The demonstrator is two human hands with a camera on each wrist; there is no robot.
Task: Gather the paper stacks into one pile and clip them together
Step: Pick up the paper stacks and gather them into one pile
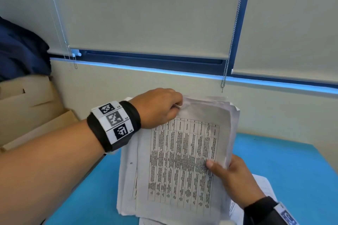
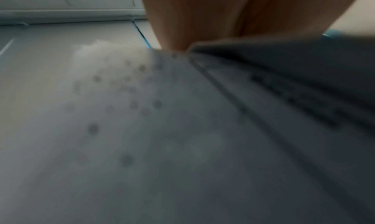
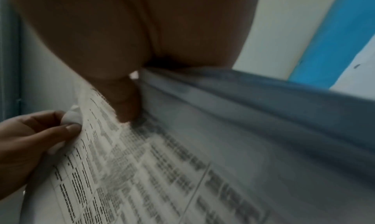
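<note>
Squaring of the gathered paper pile (image 1: 181, 160), held tilted above the blue tabletop (image 1: 292, 170).

The pile's near right edge is gripped by the right hand (image 1: 232, 179), thumb curled over the printed table on the top sheet. More loose sheets (image 1: 263, 184) are noted flat on the tabletop beneath that hand, not yet gathered. The far left corner is pinched by the left hand (image 1: 159, 107), fingers curled round the curled-up sheet ends. Edges are seen ragged and fanned; alignment and collection of the remaining sheets are judged necessary before clipping. No clip is visible.
</note>
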